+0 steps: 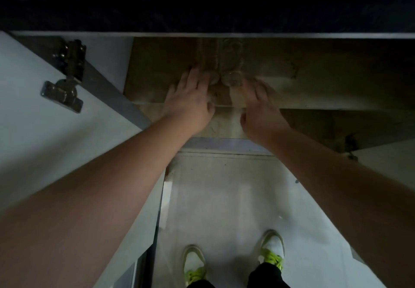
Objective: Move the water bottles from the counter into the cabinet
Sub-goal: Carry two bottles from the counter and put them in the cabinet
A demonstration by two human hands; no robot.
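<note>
Clear plastic water bottles (224, 63) lie side by side on the upper shelf (314, 72) of the open cabinet under the dark counter (202, 7); they are blurred and dim. My left hand (190, 99) reaches in with its fingers stretched out, fingertips at the left side of the bottles' near ends. My right hand (260, 106) lies at their right side, fingers extended too. Neither hand is wrapped around a bottle. The far ends of the bottles fade into the shadow.
The left cabinet door (45, 142) stands open, its metal hinge (65, 79) close to my left forearm. A second hinge (350, 144) shows at the right. Below is a pale floor (224, 198) with my two shoes (271, 249).
</note>
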